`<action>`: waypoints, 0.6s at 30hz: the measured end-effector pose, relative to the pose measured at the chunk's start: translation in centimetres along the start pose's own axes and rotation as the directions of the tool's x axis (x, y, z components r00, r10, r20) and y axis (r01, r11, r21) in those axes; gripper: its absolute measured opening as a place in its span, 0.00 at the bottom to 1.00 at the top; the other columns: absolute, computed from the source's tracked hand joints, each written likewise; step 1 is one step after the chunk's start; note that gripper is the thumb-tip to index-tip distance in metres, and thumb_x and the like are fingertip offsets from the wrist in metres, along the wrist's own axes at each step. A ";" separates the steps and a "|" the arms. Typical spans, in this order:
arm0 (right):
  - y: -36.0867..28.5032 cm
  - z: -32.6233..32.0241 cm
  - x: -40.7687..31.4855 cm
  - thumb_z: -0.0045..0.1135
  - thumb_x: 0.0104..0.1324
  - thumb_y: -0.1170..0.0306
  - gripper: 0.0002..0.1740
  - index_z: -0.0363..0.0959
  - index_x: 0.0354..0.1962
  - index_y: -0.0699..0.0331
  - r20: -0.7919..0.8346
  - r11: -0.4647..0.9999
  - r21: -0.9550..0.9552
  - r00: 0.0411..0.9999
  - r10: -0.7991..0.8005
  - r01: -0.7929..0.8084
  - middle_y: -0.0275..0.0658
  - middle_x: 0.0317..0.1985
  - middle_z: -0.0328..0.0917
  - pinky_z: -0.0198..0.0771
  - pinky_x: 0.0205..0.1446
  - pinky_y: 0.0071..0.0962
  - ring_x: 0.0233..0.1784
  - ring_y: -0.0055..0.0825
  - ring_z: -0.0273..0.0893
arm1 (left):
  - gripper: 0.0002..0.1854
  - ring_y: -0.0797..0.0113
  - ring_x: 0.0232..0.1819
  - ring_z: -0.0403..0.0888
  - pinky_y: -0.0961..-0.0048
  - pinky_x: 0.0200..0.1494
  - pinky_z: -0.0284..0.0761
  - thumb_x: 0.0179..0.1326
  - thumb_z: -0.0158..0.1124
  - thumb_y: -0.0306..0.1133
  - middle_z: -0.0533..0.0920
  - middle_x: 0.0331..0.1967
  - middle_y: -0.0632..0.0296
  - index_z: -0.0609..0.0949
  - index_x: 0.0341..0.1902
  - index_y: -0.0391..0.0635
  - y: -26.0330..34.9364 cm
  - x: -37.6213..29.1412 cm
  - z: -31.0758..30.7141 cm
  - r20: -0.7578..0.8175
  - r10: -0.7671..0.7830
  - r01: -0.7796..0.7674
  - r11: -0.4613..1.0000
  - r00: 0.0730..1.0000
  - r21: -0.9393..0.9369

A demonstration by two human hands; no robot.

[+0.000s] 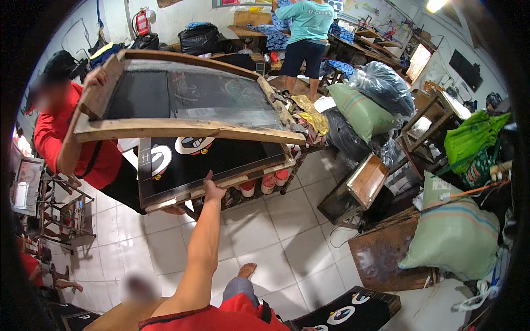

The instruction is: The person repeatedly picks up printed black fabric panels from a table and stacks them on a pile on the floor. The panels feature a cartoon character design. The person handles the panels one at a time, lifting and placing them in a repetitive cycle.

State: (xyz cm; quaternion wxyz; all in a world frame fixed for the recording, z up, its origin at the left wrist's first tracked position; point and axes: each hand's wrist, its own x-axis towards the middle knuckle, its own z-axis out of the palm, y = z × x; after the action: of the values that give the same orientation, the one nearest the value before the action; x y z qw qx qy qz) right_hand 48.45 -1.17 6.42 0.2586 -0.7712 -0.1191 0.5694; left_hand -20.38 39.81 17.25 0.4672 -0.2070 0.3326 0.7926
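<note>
My left hand [214,190] is at the near edge of a black printed board [223,161], its thumb on top and its fingers curled at the wooden rim. White, cartoon-like eye prints show at the board's left part. Above the board, a wood-framed printing screen [190,129] is tilted up; a person in a red top [89,153] has a hand on its left end. Only a sliver of my right hand [309,329] seems to show at the bottom rim, beside another black board [352,310] with similar prints; its grip is hidden.
Under the printed board stand several red-lidded tubs [268,182]. Green woven sacks [459,227], a wooden box [360,188] and a brown board [387,256] lie at the right. Another person [308,37] stands at the back bench. A metal stand [62,207] is at left.
</note>
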 end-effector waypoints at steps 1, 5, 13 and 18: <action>-1.9 1.2 -1.0 0.53 0.53 0.76 0.03 0.73 0.22 0.67 -0.001 1.000 0.005 1.000 0.012 -0.012 0.39 0.16 0.72 0.63 0.14 0.26 0.14 0.28 0.68 | 0.33 0.55 0.65 0.55 0.57 0.68 0.43 0.54 0.59 0.44 0.59 0.65 0.54 0.64 0.62 0.45 0.3 1.7 1.1 0.061 -0.013 0.019 0.996 0.998 -0.085; -8.4 7.4 -1.5 0.55 0.52 0.80 0.02 0.72 0.25 0.71 -0.109 0.980 -0.163 0.985 -0.135 0.116 0.40 0.17 0.73 0.66 0.17 0.23 0.17 0.26 0.72 | 0.32 0.55 0.64 0.57 0.57 0.67 0.45 0.54 0.56 0.42 0.60 0.65 0.53 0.63 0.62 0.41 0.2 7.2 2.2 -0.196 0.078 -0.098 0.991 0.977 -0.094; -14.0 15.0 0.6 0.55 0.55 0.78 0.07 0.71 0.32 0.73 0.017 0.993 -0.091 0.997 -0.077 0.078 0.41 0.21 0.74 0.70 0.19 0.22 0.19 0.26 0.74 | 0.21 0.58 0.49 0.70 0.59 0.53 0.66 0.49 0.52 0.37 0.74 0.49 0.54 0.70 0.47 0.38 0.7 12.6 -2.4 -0.541 -0.048 -0.018 0.993 0.839 -0.117; -13.1 12.1 0.6 0.54 0.56 0.78 0.05 0.70 0.31 0.73 -0.059 0.982 -0.174 0.995 -0.081 0.070 0.43 0.23 0.74 0.69 0.18 0.23 0.18 0.27 0.73 | 0.07 0.69 0.30 0.67 0.75 0.29 0.64 0.49 0.66 0.37 0.74 0.32 0.69 0.79 0.30 0.51 1.1 9.7 -4.1 -0.238 0.196 -0.209 0.978 0.951 -0.028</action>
State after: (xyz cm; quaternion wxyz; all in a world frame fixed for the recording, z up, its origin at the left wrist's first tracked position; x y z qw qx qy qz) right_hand 38.71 13.34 10.27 0.2161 -0.8039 -0.1884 0.5211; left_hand -25.92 42.31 8.59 0.3353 -0.2761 0.3838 0.8149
